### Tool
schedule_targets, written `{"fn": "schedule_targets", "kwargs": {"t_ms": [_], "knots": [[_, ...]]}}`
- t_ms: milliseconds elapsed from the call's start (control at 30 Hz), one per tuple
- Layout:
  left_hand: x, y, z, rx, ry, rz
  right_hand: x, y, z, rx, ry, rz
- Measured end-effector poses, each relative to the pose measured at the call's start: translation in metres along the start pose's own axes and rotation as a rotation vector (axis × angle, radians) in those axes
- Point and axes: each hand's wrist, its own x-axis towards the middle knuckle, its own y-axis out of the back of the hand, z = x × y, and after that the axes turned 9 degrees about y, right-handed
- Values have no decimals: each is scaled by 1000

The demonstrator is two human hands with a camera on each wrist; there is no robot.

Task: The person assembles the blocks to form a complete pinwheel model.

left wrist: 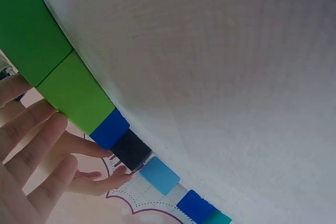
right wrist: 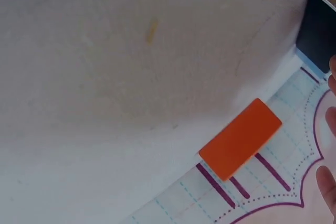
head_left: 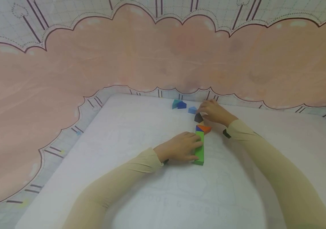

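In the head view my left hand (head_left: 178,146) rests with spread fingers against a light green block (head_left: 200,154) on the white surface. The left wrist view shows its fairly straight fingers (left wrist: 39,142) at the edge of the green row, which has a darker green piece (left wrist: 34,24). My right hand (head_left: 215,112) pinches a black block (left wrist: 132,149) between thumb and fingers. Between the hands lie an orange triangular block (head_left: 206,129) and a blue triangular block (head_left: 198,128). Right next to the black block is a light blue block (head_left: 193,110).
Toward the back edge sit a dark blue block (head_left: 181,105) and a teal block (head_left: 175,104). The white tabletop (head_left: 140,114) ends at a patterned cloth (head_left: 157,57). A dark band (head_left: 227,133) shows at the right cuff.
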Motion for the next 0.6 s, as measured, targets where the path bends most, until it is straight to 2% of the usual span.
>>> {"fn": "schedule_targets", "kwargs": {"t_ms": [133, 333, 600], "knots": [[0, 0, 0, -5, 0, -5, -9, 3, -1, 4, 15, 25], [0, 0, 0, -10, 4, -12, -23, 1, -4, -13, 113, 82], [0, 1, 0, -19, 1, -16, -25, -2, -10, 2, 78, 49]]}}
